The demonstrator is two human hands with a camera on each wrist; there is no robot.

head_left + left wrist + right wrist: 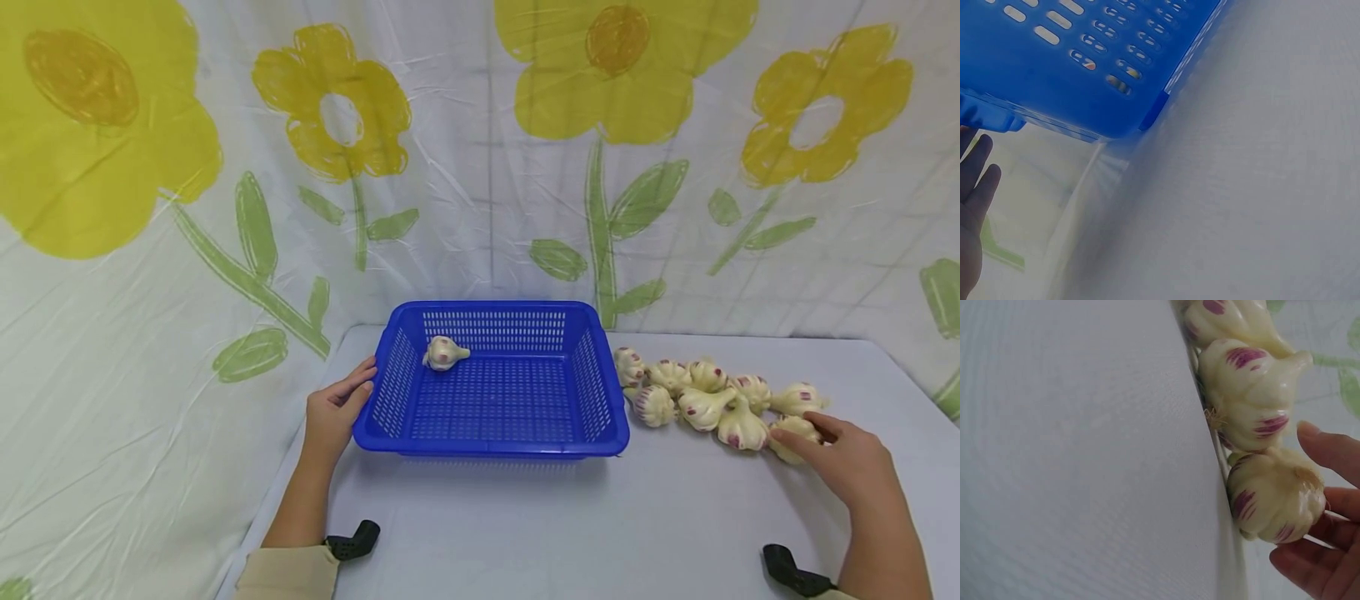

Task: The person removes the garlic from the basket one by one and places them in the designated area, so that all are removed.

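A blue plastic basket (491, 447) stands on the table with one garlic bulb (442, 353) in its back left corner. My left hand (335, 414) is at the basket's left rim, its extended fingers touching the side; the left wrist view shows these fingers (982, 181) below the rim. On the right, my right hand (855, 454) reaches over the nearest garlic bulb (1275, 497) of a group. Its fingers spread around that bulb, with the fingertips right at its side and the thumb (1329, 447) a little apart from it.
Several other garlic bulbs (705, 408) lie close together right of the basket. A white cloth covers the table (637, 525). Behind it hangs a curtain (465, 208) with yellow flowers. A black device (356, 540) is worn on each wrist.
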